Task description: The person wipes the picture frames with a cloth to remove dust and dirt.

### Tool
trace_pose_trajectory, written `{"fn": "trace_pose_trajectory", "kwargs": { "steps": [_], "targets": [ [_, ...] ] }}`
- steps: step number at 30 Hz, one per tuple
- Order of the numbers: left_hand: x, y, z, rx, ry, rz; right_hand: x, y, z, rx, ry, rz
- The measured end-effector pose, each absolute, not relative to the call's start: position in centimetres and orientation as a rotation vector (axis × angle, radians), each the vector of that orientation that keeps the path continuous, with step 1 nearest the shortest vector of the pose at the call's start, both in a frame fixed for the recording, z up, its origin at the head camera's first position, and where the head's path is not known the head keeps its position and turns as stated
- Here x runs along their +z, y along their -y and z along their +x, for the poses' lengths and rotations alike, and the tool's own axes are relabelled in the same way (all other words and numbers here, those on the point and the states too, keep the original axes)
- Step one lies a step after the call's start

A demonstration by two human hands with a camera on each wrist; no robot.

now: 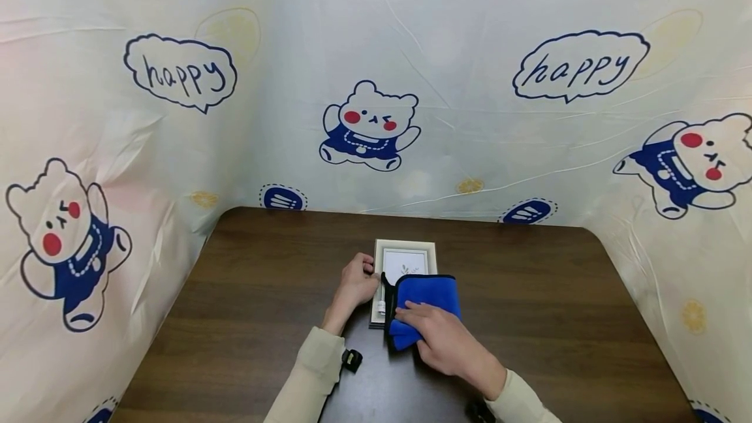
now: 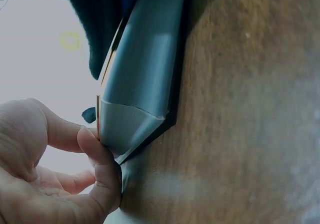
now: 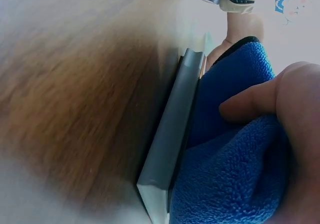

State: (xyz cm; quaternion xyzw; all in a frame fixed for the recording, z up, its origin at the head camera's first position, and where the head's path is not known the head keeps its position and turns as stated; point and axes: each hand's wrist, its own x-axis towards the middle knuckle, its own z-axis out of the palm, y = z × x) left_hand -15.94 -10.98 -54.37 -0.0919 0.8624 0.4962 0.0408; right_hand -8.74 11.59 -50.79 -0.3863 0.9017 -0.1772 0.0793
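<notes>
A cream picture frame (image 1: 435, 254) with a small plant drawing lies face up on the table. At its left edge my left hand (image 1: 356, 281) pinches the frame; the left wrist view shows the thumb and a finger (image 2: 95, 146) meeting at a corner. Over the frame's near right part lies a folded blue cloth (image 1: 429, 289) with black trim. My right hand (image 1: 449, 341) holds this cloth against the frame, the fingers on top and a bunched fold by the thumb. Seen from the right wrist, the plush cloth (image 3: 225, 174) hides the frame's front.
The dark wooden table (image 1: 264, 266) carries the frame. A pale curtain (image 1: 470, 142) printed with bears and the word happy surrounds its back and sides. A small black device (image 1: 352, 360) sits at the left wrist.
</notes>
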Motion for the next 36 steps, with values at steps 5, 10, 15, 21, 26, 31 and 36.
{"fn": "trace_pose_trajectory", "kwargs": {
  "steps": [5, 10, 15, 21, 26, 31, 36],
  "targets": [
    [-54.4, 10.9, -16.0, 1.534, -2.642, -0.269, -50.9, -12.4, -8.7, -0.530, -2.711, -1.139],
    [-54.6, 10.9, -16.1, 1.535, -2.647, -0.269, -50.8, -13.1, -8.7, -0.530, -2.715, -1.128],
    [-54.5, 11.0, -16.1, 1.530, -2.641, -0.275, -50.9, -13.5, -8.4, -0.546, -2.733, -1.114],
    [-54.2, 11.0, -16.1, 1.520, -2.628, -0.287, -51.3, -14.3, -8.3, -0.554, -2.794, -1.148],
    [-54.1, 10.9, -16.1, 1.514, -2.625, -0.295, -51.5, -14.8, -8.3, -0.542, -2.842, -1.192],
    [-54.2, 10.9, -16.2, 1.514, -2.639, -0.291, -51.4, -15.4, -8.3, -0.552, -2.853, -1.182],
    [-54.2, 11.0, -16.1, 1.522, -2.627, -0.298, -51.3, -16.0, -8.3, -0.558, -2.856, -1.155]
  ]
}}
